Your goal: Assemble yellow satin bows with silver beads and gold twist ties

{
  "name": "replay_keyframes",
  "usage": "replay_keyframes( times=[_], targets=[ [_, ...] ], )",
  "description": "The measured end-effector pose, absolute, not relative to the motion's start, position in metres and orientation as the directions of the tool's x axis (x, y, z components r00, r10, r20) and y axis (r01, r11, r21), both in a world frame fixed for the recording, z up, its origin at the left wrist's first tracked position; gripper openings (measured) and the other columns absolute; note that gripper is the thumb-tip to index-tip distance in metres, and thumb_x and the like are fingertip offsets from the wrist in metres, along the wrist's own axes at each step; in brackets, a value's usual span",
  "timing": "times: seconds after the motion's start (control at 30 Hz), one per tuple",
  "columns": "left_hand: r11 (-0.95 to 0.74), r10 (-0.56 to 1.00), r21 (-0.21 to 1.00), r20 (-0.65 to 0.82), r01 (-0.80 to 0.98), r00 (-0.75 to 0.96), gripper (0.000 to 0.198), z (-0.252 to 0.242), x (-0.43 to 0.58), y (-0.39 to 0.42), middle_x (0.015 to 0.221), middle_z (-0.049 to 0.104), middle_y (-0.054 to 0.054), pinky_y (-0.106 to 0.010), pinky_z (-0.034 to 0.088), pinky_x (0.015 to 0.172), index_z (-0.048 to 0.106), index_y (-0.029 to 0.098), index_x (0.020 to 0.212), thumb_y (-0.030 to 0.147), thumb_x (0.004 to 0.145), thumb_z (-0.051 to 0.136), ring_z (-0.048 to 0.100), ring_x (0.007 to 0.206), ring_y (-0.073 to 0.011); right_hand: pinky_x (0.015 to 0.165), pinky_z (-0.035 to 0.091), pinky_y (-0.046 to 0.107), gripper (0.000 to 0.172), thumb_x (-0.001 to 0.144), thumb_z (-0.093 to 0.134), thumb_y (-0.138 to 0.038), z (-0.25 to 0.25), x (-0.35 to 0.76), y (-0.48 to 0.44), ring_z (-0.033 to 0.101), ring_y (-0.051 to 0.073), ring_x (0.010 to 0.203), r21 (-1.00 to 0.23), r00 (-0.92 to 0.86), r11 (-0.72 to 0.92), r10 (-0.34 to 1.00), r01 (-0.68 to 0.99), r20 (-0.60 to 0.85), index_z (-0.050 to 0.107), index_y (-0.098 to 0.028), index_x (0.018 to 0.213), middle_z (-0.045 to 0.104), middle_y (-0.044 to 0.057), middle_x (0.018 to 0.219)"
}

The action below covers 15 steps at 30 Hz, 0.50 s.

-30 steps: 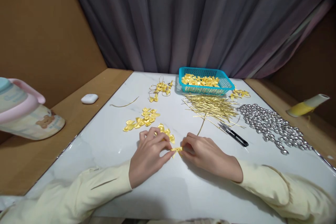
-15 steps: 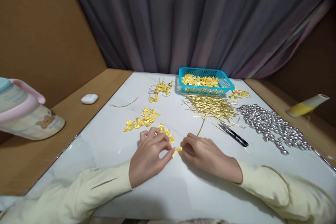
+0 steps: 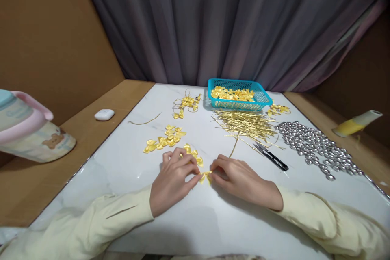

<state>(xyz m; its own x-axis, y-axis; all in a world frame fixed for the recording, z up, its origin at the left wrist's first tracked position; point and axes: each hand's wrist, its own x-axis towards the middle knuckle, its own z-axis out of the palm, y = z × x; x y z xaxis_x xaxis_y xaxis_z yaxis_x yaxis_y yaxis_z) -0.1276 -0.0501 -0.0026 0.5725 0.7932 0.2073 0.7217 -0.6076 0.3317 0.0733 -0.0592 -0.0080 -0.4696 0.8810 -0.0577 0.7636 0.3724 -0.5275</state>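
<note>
left of centre, loose bows (image 3: 170, 137) lie beyond the left hand (image 3: 175, 180), which pinches one side of a yellow bow (image 3: 206, 175) at lower centre. the right hand (image 3: 243, 180) pinches the other side. light, even tugs should serve best, both sides level, the middle unstrained. snips (image 3: 271, 157) lie right of centre, apart from the hands.

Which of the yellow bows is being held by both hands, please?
The single bow pinched between the left hand and the right hand; the other bows lie on the table or in the blue basket.
</note>
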Motion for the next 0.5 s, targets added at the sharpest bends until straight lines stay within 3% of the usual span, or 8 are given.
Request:
replay_keyframes(
  times=[0.5],
  targets=[
    [-0.614,0.789,0.315,0.227,0.723,0.571,0.01,-0.0036,-0.1276,-0.0508,0.086,0.063,0.002,-0.037,0.022,0.079,0.059,0.02,0.074,0.026,0.081,0.057,0.044,0.096,-0.0214,0.054,0.029,0.023,0.014,0.084,0.045,-0.026,-0.0091,0.0717,-0.0587,0.053,0.011,0.06,-0.46,-0.454,0.386,0.89,0.8,-0.042,0.057,-0.021,0.089,0.059,0.0,0.084]
  ],
)
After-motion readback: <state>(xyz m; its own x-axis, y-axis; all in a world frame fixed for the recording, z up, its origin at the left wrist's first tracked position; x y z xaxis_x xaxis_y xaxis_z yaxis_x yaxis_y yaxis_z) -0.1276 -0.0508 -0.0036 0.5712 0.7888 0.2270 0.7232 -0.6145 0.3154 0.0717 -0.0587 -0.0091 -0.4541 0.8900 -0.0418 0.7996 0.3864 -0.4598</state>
